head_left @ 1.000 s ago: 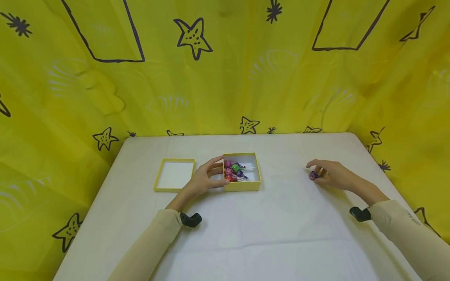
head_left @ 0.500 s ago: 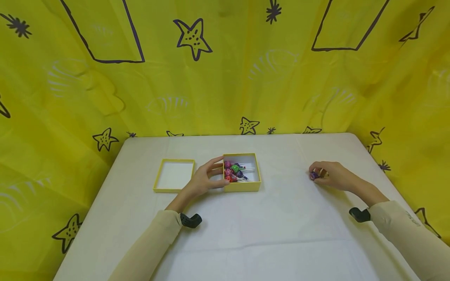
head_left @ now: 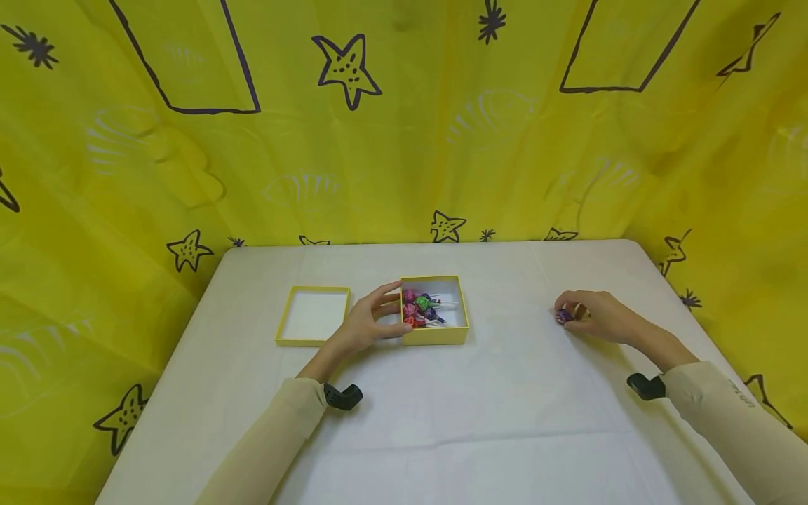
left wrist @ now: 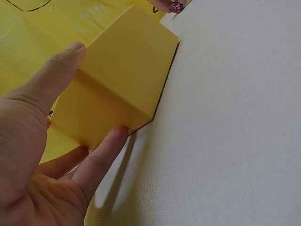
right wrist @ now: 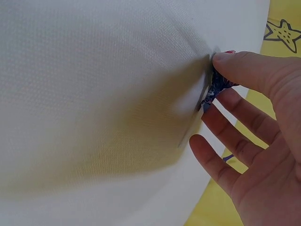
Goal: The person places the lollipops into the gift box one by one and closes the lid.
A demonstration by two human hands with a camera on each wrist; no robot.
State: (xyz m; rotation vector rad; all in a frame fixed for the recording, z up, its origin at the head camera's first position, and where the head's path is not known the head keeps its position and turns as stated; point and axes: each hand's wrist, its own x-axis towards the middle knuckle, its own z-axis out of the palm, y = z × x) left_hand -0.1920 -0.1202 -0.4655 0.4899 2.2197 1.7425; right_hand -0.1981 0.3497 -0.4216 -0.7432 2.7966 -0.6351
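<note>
A yellow box (head_left: 435, 337) with a white inside stands in the middle of the table. Several wrapped lollipops (head_left: 423, 302) lie in it, heads to the left and white sticks to the right. My left hand (head_left: 362, 325) grips the box at its left end, thumb at the near corner and fingers along the side; the left wrist view shows fingertips against the yellow wall (left wrist: 94, 117). Far to the right, my right hand (head_left: 600, 317) pinches a dark purple lollipop (head_left: 564, 316) between thumb and forefinger, low at the tabletop. In the right wrist view its dark wrapper (right wrist: 216, 87) is partly hidden by the thumb.
A shallow yellow-rimmed box lid (head_left: 312, 315) lies with its white inside up, left of the box and close to the left wrist. White cloth covers the table (head_left: 480, 407). A yellow curtain (head_left: 404, 140) with starfish drawings hangs behind and at both sides.
My right forefinger has come down from a raised position onto the purple lollipop, which stays in place. The left hand and the box have not moved.
</note>
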